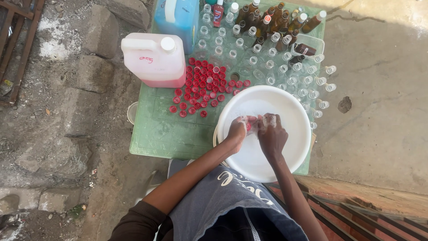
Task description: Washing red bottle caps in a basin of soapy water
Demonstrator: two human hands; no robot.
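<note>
A round white basin (294,111) stands on the near right of a green table (156,134). Both my hands are together inside it, wet with suds. My left hand (238,129) pinches a small red cap (248,126), and my right hand (271,134) rubs against it with soapy fingers. A spread of several red caps (203,85) lies on the table to the left of the basin.
A pinkish-white jug (156,60) and a blue jug (178,18) stand at the table's far left. Several empty clear bottles (285,69) and several brown filled bottles (267,22) crowd the far right. Rough stone ground lies left, concrete floor right.
</note>
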